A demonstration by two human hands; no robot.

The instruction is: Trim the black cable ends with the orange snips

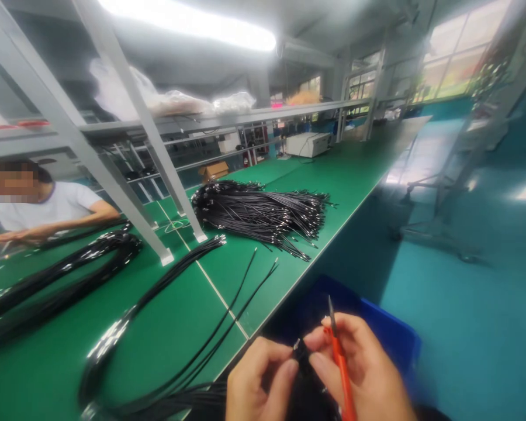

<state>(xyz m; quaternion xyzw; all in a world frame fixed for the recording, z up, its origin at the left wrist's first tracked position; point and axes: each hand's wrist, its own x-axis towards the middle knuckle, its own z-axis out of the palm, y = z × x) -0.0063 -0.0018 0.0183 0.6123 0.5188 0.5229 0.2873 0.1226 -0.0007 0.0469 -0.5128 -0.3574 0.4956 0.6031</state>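
In front of me, my left hand [260, 374] pinches the end of a black cable [301, 352] between thumb and fingertips. Close beside it, my right hand [368, 368] has its thumb and forefinger at the same cable end. Lying across its palm is an orange-handled tool [342, 374] with a dark pointed tip, which points up and away. The exact kind of tool cannot be made out. A bundle of black cables [153, 292] loops over the green table [184, 327] to the left of my hands, with a few loose ends stretching forward.
A large pile of black cables [258, 210] lies farther along the table. Below the table edge sits a blue bin [392, 333]. White shelf posts [131, 199] rise on the left, where another person [48, 204] works by more coiled cables [61, 275]. A wheeled stand [438, 234] is at right.
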